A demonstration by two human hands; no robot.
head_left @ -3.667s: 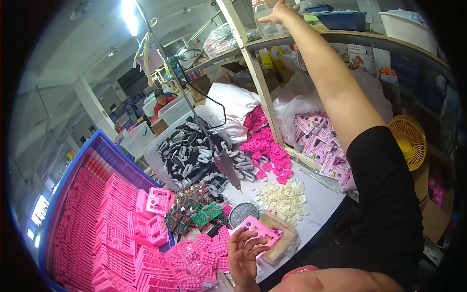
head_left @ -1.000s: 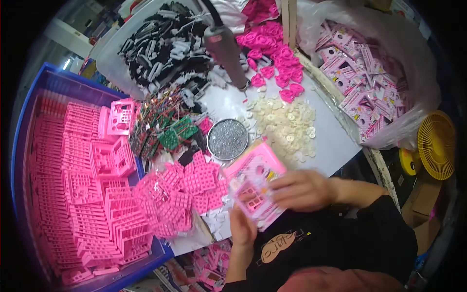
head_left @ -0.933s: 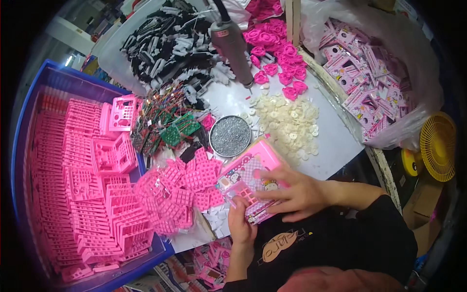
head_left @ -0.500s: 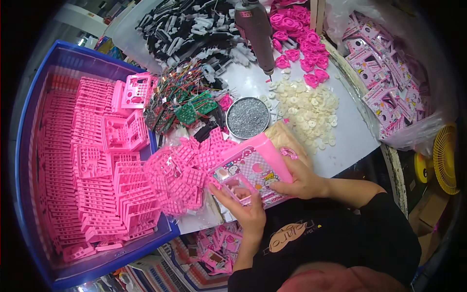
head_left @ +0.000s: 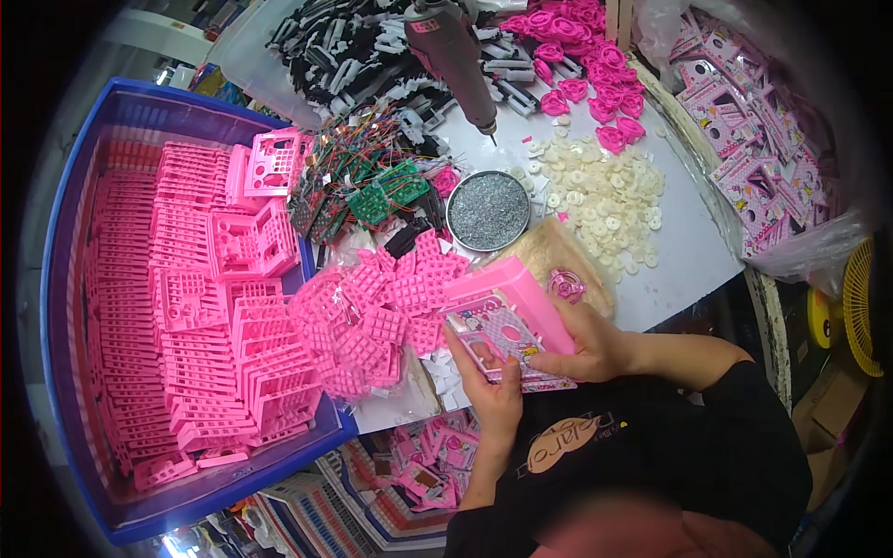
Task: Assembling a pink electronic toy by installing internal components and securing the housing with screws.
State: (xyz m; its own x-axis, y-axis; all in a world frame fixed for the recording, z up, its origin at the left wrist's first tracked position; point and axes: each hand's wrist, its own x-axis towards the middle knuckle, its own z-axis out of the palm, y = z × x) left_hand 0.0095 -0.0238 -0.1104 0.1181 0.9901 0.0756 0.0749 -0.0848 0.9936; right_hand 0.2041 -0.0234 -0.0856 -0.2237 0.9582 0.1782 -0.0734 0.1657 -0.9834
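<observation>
A pink plastic toy casing (head_left: 532, 290) with a printed cartoon front panel (head_left: 498, 321) is held tilted between my hands above the table's near edge. My left hand (head_left: 493, 395) grips its lower left side, fingers along the edge and thumb at the front by an opening. Around its right side wraps my right hand (head_left: 591, 342), thumb across the front. Just behind the casing lies a tan cloth pad (head_left: 595, 265) bearing a pink ring-shaped part (head_left: 565, 285). A round tin of small metal screws (head_left: 488, 212) stands beyond it.
A blue crate (head_left: 79, 446) at left holds stacked pink casings (head_left: 191, 372). Pink keypads (head_left: 381, 321), wired green circuit boards (head_left: 395, 195), cream discs (head_left: 600, 200) and dark pink parts (head_left: 595, 56) cover the table. An electric screwdriver (head_left: 454, 60) hangs overhead. Printed panels (head_left: 758, 139) fill a bag at right.
The casing has tipped in my hands, so its plain pink side wall shows more and the printed front less. The whole view has shifted slightly. Both hands keep their hold.
</observation>
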